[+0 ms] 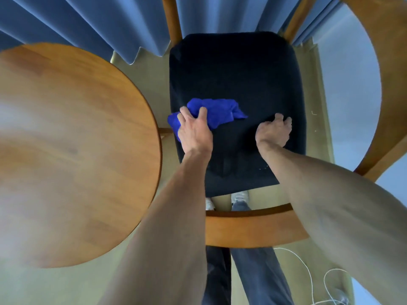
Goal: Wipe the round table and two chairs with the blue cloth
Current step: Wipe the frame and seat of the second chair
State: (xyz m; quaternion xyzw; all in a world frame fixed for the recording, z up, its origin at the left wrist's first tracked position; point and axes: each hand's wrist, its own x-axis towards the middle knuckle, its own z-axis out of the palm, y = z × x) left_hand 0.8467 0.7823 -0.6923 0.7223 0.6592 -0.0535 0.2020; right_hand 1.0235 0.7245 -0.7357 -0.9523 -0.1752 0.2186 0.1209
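Round table [72, 150]: wood, warm orange-brown, grain visible, smooth with a soft sheen. Chair frame [251, 230]: the same wood, smooth and semi-gloss. Chair seat [237, 78]: dark fabric, matt (weave too fine to make out). Blue cloth [218, 112]: soft, matt, crumpled textile. Curtain [88, 25]: blue-grey cloth, matt, pleated.

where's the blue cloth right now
The crumpled blue cloth lies on the left side of the dark chair seat, under the left hand, beside the round wooden table.
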